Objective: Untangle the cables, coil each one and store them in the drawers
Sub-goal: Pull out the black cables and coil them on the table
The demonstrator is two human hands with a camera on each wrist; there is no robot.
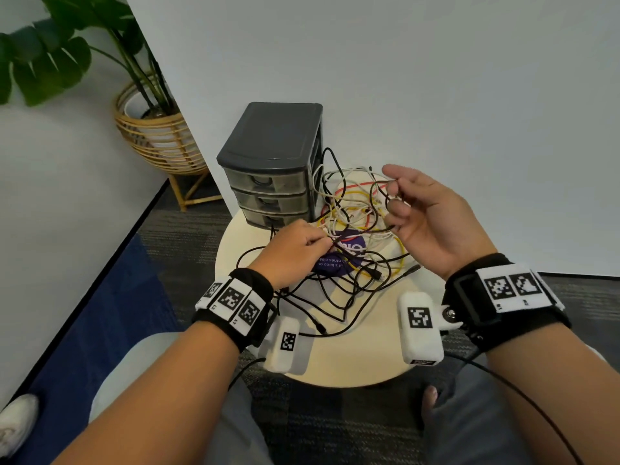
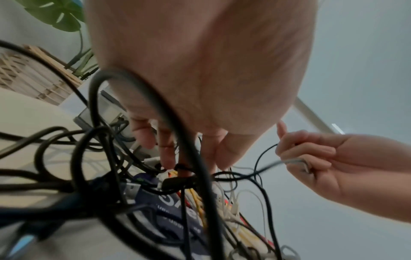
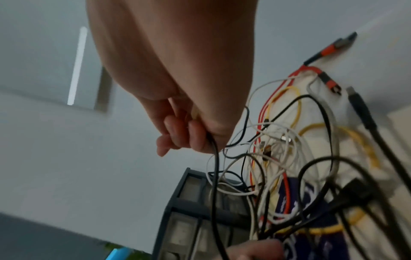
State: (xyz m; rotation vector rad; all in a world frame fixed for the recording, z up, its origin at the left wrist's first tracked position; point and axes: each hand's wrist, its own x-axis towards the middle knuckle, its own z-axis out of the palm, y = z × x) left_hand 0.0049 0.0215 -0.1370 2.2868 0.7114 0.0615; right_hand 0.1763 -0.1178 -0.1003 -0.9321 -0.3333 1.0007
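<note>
3 drawers [image 1: 268, 201], 2 hands [image 1: 295, 250], 1 plant [image 1: 50, 52].

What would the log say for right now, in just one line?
stage: untangling | left hand: pinches black cable in pile | right hand: holds thin black cable up | drawers: shut | coiled: none

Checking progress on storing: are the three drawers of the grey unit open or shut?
All shut: the three drawers sit flush in the grey unit, and the cables lie tangled on the table.
</note>
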